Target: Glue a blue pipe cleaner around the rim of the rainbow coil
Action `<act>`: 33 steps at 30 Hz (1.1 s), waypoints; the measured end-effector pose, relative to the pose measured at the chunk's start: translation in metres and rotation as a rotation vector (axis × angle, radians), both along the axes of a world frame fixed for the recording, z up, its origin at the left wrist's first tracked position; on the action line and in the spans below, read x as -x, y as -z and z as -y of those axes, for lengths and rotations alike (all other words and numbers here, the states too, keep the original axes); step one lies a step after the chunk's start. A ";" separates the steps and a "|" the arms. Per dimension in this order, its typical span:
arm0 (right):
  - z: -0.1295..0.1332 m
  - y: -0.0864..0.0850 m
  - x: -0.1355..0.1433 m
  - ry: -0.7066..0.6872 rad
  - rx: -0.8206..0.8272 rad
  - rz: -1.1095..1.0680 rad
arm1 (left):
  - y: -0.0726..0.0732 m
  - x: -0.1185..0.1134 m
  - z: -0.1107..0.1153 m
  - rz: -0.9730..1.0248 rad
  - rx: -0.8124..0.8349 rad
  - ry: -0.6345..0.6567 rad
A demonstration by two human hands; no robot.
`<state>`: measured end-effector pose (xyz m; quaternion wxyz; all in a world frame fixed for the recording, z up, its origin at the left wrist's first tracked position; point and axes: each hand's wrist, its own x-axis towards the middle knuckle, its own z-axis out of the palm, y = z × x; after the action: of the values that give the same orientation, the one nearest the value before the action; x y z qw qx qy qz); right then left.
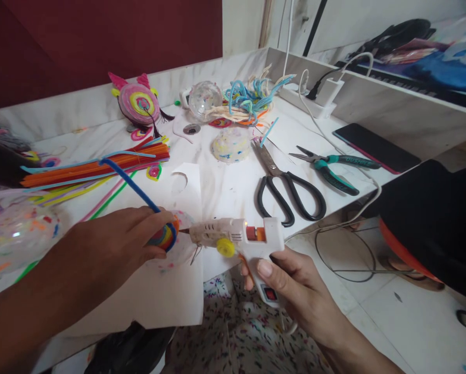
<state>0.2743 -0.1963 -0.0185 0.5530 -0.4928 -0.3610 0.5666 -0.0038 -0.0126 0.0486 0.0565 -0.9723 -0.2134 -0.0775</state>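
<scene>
My right hand (295,285) is wrapped round the handle of a white hot glue gun (221,231), with its fingers at the orange trigger. The gun points left, and its nozzle meets or nearly meets a coil of colored pipe cleaners (166,236). That coil is pinched in my left hand (119,239); a loose blue pipe cleaner end (129,182) sticks up from it. Beneath the coil, a clear speckled plastic piece (182,252) lies on white paper (170,301). Some of the coil is hidden by my left fingers.
Black-handled scissors (274,171), green-handled pliers (330,166) and a phone (376,148) lie to the right. A bundle of pipe cleaners (100,169) is at left. Behind stand a pink coiled figure (139,104) and blue and cream cords (248,101). A cable (345,148) trails off the edge.
</scene>
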 end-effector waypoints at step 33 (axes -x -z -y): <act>0.001 0.003 0.002 0.004 0.001 -0.032 | -0.001 -0.005 0.001 -0.022 -0.067 0.033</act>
<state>0.2725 -0.1971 -0.0216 0.5594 -0.4848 -0.3510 0.5735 0.0013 -0.0133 0.0497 0.0903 -0.9740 -0.1938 -0.0750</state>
